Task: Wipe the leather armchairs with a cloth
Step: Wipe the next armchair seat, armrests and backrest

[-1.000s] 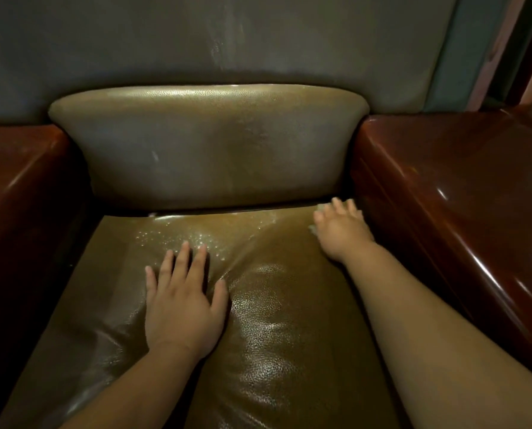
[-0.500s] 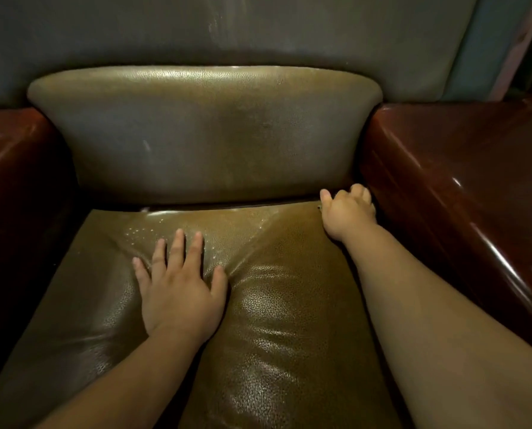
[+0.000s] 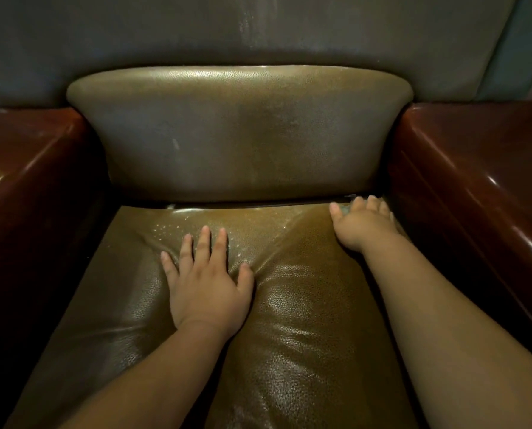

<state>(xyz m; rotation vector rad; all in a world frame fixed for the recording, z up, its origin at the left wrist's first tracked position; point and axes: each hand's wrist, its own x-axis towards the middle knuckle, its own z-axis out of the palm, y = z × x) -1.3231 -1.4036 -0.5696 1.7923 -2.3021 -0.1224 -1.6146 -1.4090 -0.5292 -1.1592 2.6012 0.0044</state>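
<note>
The armchair has an olive-brown leather seat cushion (image 3: 305, 320) and a matching back cushion (image 3: 239, 134). My left hand (image 3: 207, 286) lies flat on the middle of the seat, fingers spread, holding nothing. My right hand (image 3: 363, 224) presses into the seat's back right corner, beside the right armrest. A small pale grey bit of cloth (image 3: 345, 209) shows between its thumb and fingers; the rest of the cloth is hidden under the hand. Fine wet droplets glisten on the seat just ahead of my left fingers.
Glossy reddish-brown armrests stand on the left (image 3: 26, 168) and right (image 3: 475, 168) of the seat. A tall grey-green leather backrest (image 3: 227, 32) rises behind the back cushion. A dark gap runs between seat and back cushion.
My right hand moved from a curled grip at the back right corner to flatter fingers, staying in that corner. My left hand has stayed planted on the seat.
</note>
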